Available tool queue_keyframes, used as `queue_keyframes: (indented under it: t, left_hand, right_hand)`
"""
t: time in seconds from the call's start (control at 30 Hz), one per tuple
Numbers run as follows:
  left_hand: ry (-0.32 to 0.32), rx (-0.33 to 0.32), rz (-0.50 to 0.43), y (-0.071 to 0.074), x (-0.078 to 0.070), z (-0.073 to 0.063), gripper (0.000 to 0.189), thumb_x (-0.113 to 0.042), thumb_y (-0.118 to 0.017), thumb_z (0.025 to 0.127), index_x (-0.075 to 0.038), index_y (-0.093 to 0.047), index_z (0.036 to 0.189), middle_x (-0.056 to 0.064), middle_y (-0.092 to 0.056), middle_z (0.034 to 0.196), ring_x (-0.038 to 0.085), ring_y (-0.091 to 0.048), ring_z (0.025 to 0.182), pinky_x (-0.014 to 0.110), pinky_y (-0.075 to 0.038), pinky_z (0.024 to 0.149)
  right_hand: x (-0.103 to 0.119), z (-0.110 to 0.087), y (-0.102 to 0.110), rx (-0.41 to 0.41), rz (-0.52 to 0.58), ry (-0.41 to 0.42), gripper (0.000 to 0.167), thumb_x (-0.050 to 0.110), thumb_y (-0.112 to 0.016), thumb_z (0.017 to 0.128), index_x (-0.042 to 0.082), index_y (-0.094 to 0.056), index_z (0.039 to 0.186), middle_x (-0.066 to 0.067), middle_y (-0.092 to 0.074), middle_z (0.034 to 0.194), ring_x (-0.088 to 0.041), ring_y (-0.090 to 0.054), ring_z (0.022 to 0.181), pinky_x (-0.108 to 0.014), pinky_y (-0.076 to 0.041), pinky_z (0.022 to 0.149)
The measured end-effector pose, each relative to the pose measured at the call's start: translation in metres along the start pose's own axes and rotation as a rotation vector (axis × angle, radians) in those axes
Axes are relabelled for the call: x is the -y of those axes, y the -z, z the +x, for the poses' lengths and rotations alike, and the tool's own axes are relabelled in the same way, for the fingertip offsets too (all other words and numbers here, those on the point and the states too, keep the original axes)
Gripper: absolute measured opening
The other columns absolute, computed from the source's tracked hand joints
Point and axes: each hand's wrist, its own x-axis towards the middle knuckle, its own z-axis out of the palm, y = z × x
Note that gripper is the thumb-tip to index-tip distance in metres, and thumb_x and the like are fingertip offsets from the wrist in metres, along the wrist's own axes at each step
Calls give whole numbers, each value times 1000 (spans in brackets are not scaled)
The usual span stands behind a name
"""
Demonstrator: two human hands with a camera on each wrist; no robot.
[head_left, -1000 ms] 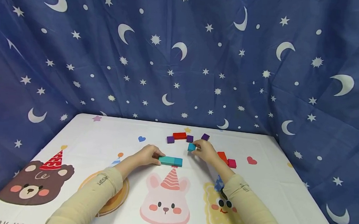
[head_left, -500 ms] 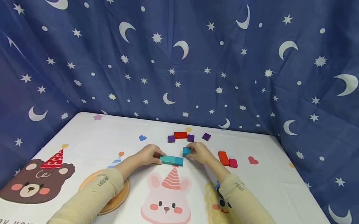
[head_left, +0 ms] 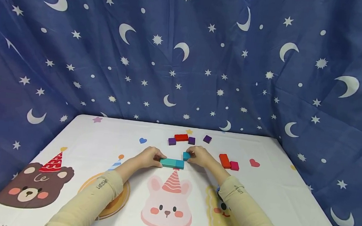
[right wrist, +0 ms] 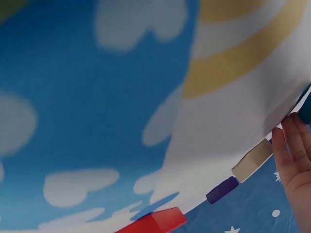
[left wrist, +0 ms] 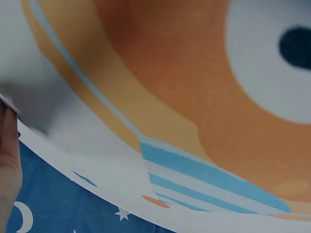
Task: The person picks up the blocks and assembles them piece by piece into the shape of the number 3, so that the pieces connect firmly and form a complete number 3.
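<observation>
Curtained tabletop space with child-themed decoration. A dark blue fabric curtain printed with white moons, stars and dots (head_left: 198, 93) hangs in folds at the back and along both sides, hiding the room beyond; whether that room belongs to a home, school or studio cannot be determined. A white, lightly creased table cover (head_left: 257, 192) bears a brown cartoon bear's head in a red party hat (head_left: 48, 184), a pink cartoon rabbit's head in a striped hat (head_left: 166, 221) and a yellow scalloped biscuit with a face (head_left: 211, 216). Small flat-sided blocks in teal, blue, red and purple (head_left: 168, 163) suit a play setting. Both wrist views show cover and curtain.
</observation>
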Motion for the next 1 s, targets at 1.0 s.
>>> queue_keyframes:
  t: [1.0]
  left_hand:
    - [31, -9, -26, -1, -3, -1, 31, -9, -77, 76, -2, -71, 106, 11, -71, 97, 14, -61, 85, 30, -52, 81]
  right_hand:
    - [9, 3, 3, 81, -148, -22, 32, 12, -79, 74, 5, -68, 104, -6, -67, 92, -17, -56, 83, -38, -49, 88]
